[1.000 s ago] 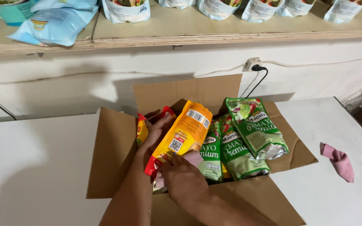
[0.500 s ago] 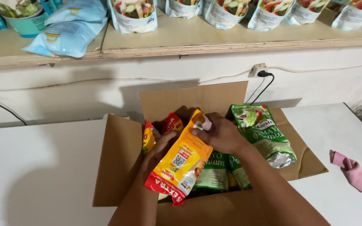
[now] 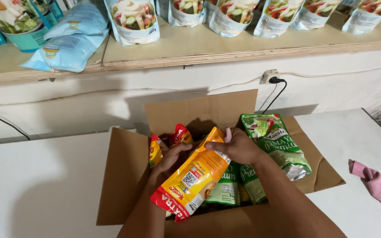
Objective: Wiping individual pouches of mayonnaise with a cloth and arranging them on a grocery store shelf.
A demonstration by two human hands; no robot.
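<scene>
**Both hands on an orange pouch above an open box**

Head view: An open cardboard box [image 3: 124, 176] sits on a white worktop [image 3: 36, 185], its flaps spread, and serves as the landmark here. Above the box's middle, an orange pouch [image 3: 195, 176] with a red bottom edge is tilted, top end toward the far flap, red end toward the near wall. The right hand [image 3: 237, 147] grips the pouch's top end, fingers [image 3: 214, 145] curled tight around it. The left hand [image 3: 173, 158] is under the pouch's left side, fingers bent against it; how firmly they close cannot be told, as the pouch hides part of them. Inside the box, right of the orange pouch, green pouches [image 3: 274, 141] lean against the right flap, the foremost partly resting on it. At the box's far left corner, red and yellow packs [image 3: 179, 134] stand upright. Right of the box, well apart, a pink cloth [image 3: 373, 180] lies on the worktop. Beyond the box, a wall socket [image 3: 270, 77] holds a black plug, and above that a wooden shelf [image 3: 225, 46] carries white pouches [image 3: 133, 20] and blue bags [image 3: 69, 44].
</scene>
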